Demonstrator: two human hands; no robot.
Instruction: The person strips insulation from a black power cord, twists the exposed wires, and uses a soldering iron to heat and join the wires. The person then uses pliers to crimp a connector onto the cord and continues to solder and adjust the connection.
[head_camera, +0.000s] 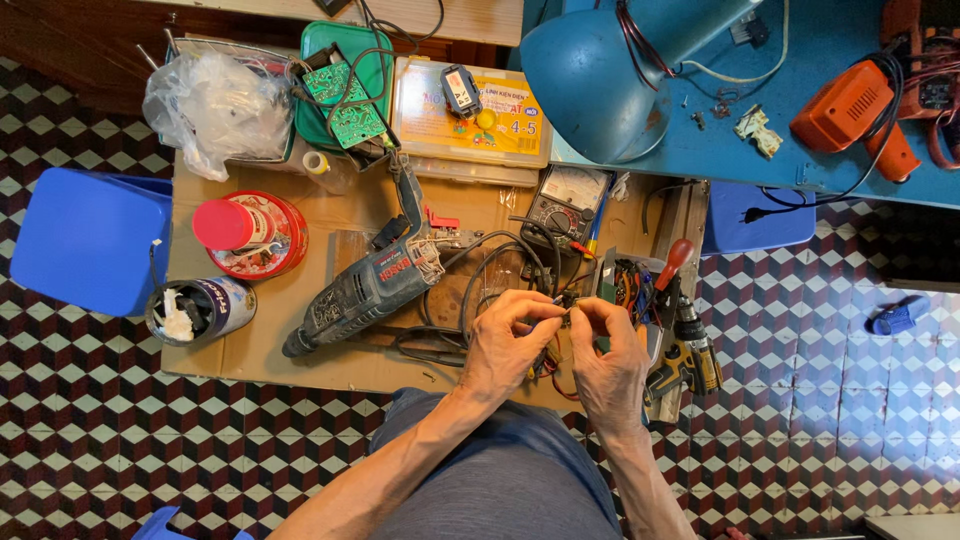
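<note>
two hands meet over the front edge of the low cardboard-topped bench (300, 350). left hand (508, 345) and right hand (612, 370) each have fingertips pinched shut on a small wired part (565, 310), held between them just right of the grey hammer drill (375, 285); what the part is, cannot tell. counted: one hammer drill, one yellow cordless drill (690, 360), one orange tool (855, 110), one multimeter (565, 200), two tins (235, 265), two blue stools (90, 240), one blue lamp (600, 75). bench is crowded; open tile floor (850, 420) to the right.
</note>
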